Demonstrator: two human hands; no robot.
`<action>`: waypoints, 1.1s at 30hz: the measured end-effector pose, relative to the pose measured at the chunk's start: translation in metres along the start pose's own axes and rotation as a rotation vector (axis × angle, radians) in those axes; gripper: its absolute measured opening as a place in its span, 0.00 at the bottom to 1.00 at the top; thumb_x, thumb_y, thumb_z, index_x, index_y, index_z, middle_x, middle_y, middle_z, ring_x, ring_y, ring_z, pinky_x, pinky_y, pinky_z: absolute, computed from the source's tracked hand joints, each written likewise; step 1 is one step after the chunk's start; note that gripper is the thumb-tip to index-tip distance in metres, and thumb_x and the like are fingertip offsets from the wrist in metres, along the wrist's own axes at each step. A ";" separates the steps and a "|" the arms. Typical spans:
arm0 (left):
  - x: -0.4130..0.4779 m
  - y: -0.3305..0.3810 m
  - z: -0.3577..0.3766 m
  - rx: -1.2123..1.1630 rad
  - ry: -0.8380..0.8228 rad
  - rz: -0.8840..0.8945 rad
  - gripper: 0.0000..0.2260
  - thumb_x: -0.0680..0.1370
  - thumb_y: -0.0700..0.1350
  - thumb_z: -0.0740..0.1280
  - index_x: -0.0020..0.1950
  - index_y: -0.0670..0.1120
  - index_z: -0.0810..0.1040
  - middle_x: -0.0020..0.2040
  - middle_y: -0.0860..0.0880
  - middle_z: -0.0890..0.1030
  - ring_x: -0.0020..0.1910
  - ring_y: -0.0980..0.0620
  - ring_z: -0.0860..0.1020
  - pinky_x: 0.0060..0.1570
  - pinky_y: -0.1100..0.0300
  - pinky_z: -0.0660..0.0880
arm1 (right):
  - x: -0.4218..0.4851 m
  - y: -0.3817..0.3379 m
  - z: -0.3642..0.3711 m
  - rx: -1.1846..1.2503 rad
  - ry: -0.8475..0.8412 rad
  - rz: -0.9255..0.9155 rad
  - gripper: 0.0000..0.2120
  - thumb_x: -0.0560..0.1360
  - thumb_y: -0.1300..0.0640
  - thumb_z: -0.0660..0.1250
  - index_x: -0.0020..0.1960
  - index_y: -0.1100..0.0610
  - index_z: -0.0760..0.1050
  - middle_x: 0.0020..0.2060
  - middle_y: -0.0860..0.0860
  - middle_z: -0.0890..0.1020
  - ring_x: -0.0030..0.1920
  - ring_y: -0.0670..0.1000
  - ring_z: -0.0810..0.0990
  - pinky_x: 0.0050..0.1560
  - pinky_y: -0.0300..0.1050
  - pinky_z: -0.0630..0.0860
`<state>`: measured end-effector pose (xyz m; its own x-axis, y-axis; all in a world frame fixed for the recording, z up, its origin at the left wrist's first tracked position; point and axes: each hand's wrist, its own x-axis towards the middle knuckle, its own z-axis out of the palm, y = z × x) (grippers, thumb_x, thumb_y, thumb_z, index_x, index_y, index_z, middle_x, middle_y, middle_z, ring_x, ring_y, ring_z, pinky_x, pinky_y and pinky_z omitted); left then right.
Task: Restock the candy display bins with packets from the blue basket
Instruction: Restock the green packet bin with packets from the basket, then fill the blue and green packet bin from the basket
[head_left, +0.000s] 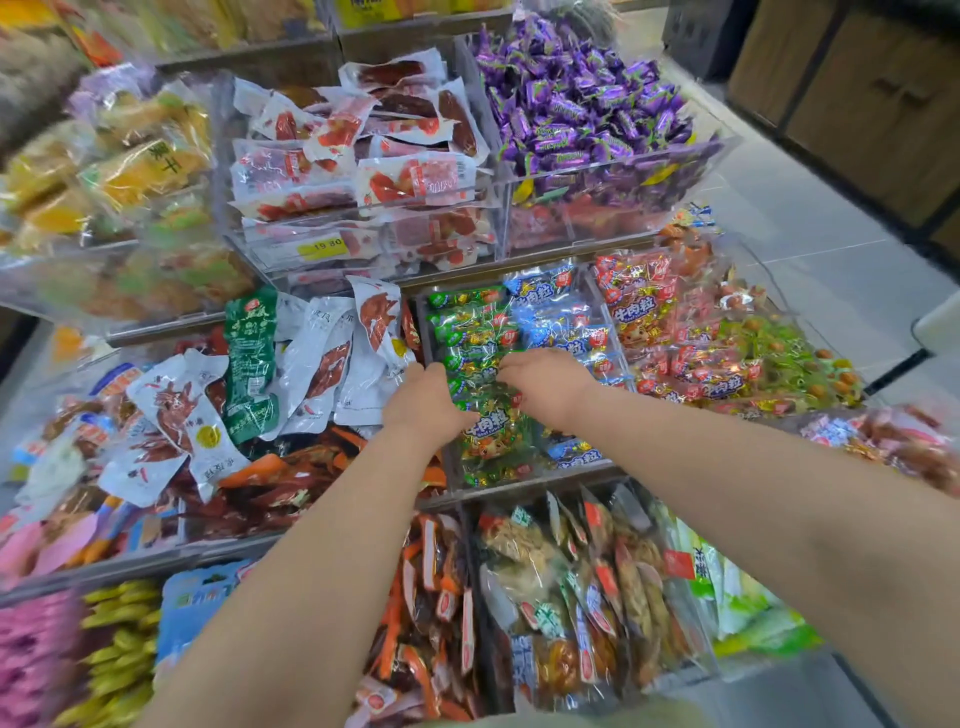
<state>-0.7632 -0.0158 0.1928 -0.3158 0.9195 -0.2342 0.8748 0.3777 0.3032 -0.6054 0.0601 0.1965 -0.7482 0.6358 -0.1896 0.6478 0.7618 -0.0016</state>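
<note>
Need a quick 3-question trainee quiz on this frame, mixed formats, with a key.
1. True or false: the left hand and the right hand are both at the green packets.
2. Multiple choice: what lies directly right of the green packets? A) pink packets B) blue packets C) yellow packets
3. Fill in: the purple candies fill a bin on the tier ___ the one the hands are in.

Key: 1 true; 2 B; 3 above.

Green packets (478, 353) beside blue packets (566, 317), purple candies (582, 104) above, and seemingly red-and-gold packets (649, 312).
</note>
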 end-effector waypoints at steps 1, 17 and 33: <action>-0.003 0.000 -0.001 -0.033 0.014 0.010 0.27 0.70 0.55 0.74 0.60 0.43 0.68 0.57 0.44 0.69 0.50 0.45 0.74 0.44 0.53 0.71 | -0.001 -0.001 -0.002 0.015 0.003 0.005 0.26 0.75 0.62 0.65 0.72 0.52 0.64 0.67 0.49 0.70 0.66 0.54 0.69 0.67 0.51 0.63; -0.079 0.054 0.034 -0.097 -0.128 0.250 0.07 0.74 0.52 0.67 0.40 0.50 0.72 0.41 0.50 0.78 0.44 0.47 0.76 0.39 0.58 0.71 | -0.138 0.010 0.040 0.777 0.295 0.472 0.09 0.75 0.59 0.63 0.53 0.56 0.80 0.49 0.53 0.82 0.48 0.49 0.77 0.49 0.40 0.71; -0.232 0.277 0.305 0.137 -0.921 0.162 0.11 0.78 0.42 0.61 0.35 0.45 0.69 0.32 0.45 0.73 0.22 0.53 0.71 0.24 0.65 0.66 | -0.534 0.075 0.258 1.231 -0.214 1.265 0.06 0.76 0.59 0.61 0.44 0.59 0.76 0.40 0.57 0.78 0.49 0.59 0.80 0.50 0.47 0.76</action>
<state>-0.3353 -0.1577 0.0499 0.1768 0.4896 -0.8539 0.9367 0.1826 0.2987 -0.1205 -0.2545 0.0443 0.2097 0.6025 -0.7701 0.5568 -0.7210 -0.4125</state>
